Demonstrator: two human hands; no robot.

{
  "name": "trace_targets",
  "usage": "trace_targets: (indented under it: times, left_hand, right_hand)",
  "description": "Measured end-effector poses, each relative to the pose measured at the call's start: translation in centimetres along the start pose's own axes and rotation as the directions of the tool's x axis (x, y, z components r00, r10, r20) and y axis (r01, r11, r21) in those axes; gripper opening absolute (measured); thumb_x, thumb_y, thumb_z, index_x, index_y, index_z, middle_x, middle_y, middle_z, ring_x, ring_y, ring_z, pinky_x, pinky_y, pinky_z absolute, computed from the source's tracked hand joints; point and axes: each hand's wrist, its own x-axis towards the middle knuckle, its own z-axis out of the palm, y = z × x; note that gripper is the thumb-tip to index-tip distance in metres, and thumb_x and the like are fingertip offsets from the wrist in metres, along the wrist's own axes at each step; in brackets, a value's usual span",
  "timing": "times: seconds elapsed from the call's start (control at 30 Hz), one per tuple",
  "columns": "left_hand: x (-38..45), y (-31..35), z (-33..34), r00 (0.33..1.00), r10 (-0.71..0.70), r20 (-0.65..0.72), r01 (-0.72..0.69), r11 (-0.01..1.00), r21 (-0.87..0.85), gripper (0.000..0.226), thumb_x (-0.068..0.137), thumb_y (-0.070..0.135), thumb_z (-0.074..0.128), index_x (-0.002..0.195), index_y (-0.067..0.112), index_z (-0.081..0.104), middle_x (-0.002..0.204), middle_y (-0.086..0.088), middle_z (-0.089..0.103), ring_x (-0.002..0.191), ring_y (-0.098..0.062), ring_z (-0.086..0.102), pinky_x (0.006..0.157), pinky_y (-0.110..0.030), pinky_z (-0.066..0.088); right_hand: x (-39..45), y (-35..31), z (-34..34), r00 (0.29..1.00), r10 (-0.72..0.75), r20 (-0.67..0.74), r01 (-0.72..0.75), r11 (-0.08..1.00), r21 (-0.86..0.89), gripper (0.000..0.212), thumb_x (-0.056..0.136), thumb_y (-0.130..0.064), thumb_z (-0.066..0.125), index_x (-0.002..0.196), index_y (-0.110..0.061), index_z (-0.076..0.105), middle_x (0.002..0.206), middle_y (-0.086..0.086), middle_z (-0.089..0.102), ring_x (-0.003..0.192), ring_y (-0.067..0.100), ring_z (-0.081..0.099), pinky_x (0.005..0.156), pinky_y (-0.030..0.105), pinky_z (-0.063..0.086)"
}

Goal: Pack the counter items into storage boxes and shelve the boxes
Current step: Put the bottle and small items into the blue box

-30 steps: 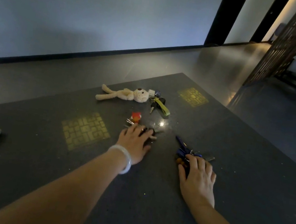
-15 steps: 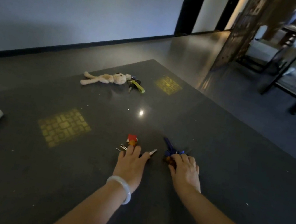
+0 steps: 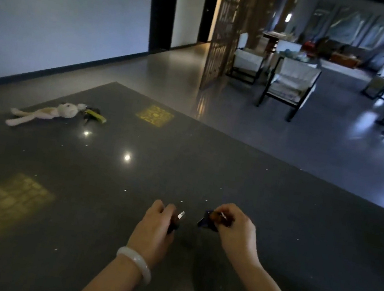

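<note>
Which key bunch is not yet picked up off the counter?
The bunch with the plush bunny and yellow strap, lying far left. The left hand and right hand each grip another.

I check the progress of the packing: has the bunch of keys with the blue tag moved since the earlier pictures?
Yes. The right hand now grips the blue-tagged keys, drawn back toward the person, farther from the plush rabbit on the counter.

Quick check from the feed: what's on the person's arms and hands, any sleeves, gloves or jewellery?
Both forearms are bare as far as the head view shows: no sleeves, no gloves. The left hand has a smooth, pale white, rounded bangle on its wrist. The right hand and wrist carry nothing visible. No rings can be made out in the dim light.
</note>
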Motion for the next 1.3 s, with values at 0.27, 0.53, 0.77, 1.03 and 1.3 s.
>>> trace_targets:
  times: [0.27,0.53,0.77,1.03,1.3]
  left_hand:
    - [-1.9,14.9,4.0,0.986,0.134,-0.103,-0.155,0.959,-0.236,0.025,0.086,0.021,0.068,0.09,0.032,0.045,0.1,0.014,0.04,0.082,-0.001,0.052,0.069,-0.01,0.046]
    - [-6.8,29.1,7.6,0.943,0.312,-0.114,-0.323,0.78,-0.536,0.026,0.083,0.015,0.067,0.096,0.028,0.048,0.104,0.002,0.055,0.085,-0.001,0.067,0.07,-0.017,0.055]
    - [-10.0,34.1,13.5,0.921,0.389,-0.033,-0.345,0.772,-0.534,0.019,0.088,0.026,0.066,0.091,0.027,0.048,0.097,0.003,0.053,0.081,-0.008,0.059,0.067,-0.019,0.052]
    - [-12.8,34.0,17.6,0.939,0.343,0.021,-0.292,0.829,-0.476,0.025,0.088,0.018,0.067,0.089,0.031,0.045,0.102,0.006,0.05,0.086,0.0,0.059,0.071,-0.014,0.048]
    - [-13.3,33.7,18.5,0.943,0.334,0.004,-0.275,0.782,-0.56,0.019,0.089,0.022,0.063,0.092,0.032,0.048,0.103,0.002,0.051,0.089,-0.021,0.064,0.075,-0.04,0.057]
  right_hand:
    - [-6.2,2.9,-15.7,0.957,0.017,-0.29,0.045,0.978,0.205,0.037,0.078,-0.004,0.074,0.082,-0.04,0.065,0.083,-0.02,0.069,0.079,-0.001,0.065,0.064,0.019,0.053]
    - [-15.5,6.9,-29.8,0.873,-0.006,-0.488,0.126,0.969,0.214,0.03,0.078,-0.002,0.071,0.086,-0.031,0.068,0.082,-0.008,0.073,0.076,0.009,0.07,0.067,0.026,0.057]
    - [-22.3,11.6,-34.5,0.881,0.079,-0.466,0.005,0.984,0.176,0.038,0.077,0.004,0.071,0.082,-0.034,0.068,0.079,-0.011,0.07,0.068,0.006,0.067,0.054,0.017,0.049]
    - [-26.6,14.4,-35.9,0.966,0.179,-0.185,-0.186,0.982,-0.024,0.039,0.075,-0.01,0.077,0.082,-0.046,0.066,0.081,-0.023,0.069,0.074,-0.003,0.065,0.059,0.013,0.049]
    - [-28.3,14.7,-36.5,0.944,0.331,0.016,-0.313,0.906,-0.284,0.012,0.078,-0.037,0.074,0.079,-0.037,0.063,0.072,-0.016,0.065,0.066,-0.011,0.058,0.048,0.009,0.042]
